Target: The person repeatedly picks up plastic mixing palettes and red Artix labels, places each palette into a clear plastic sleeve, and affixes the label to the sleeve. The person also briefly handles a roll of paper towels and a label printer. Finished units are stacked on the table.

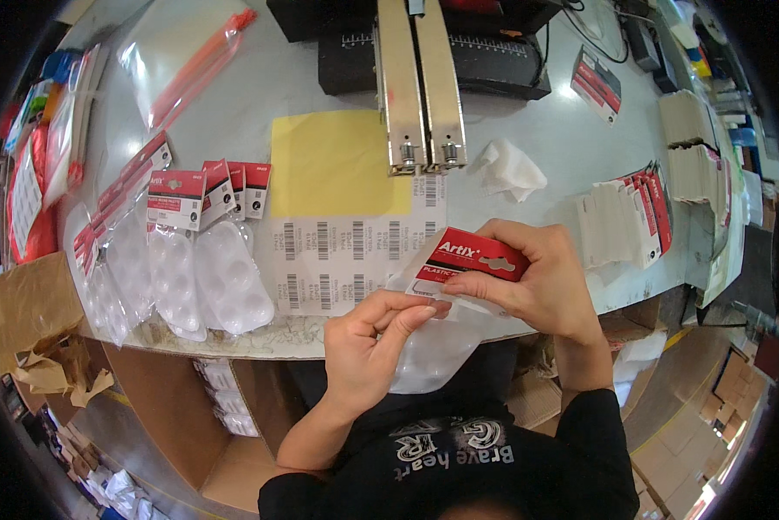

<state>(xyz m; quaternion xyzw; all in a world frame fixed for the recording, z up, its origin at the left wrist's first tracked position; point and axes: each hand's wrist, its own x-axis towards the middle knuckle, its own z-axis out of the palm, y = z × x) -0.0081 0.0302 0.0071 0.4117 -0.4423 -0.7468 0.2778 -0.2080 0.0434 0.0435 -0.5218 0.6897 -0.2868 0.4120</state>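
Observation:
My right hand [547,276] grips a red-and-white header card [459,258] with a hang hole, its thumb lying across the front. Below the card hangs a clear bag holding a white plastic paint palette [433,355] with round wells, over the table's front edge. My left hand [368,342] is closed in a pinch at the card's lower edge; what lies between the fingertips is too small to make out. Just beyond lies a sheet of barcode stickers [342,256], partly covered by a yellow backing sheet [333,165].
Finished bagged palettes [225,277] with header cards lie fanned at the left. A stack of folded cards [619,221] stands at the right, near a crumpled white tissue [512,169]. A black stapling machine [424,69] with two metal arms stands at the back.

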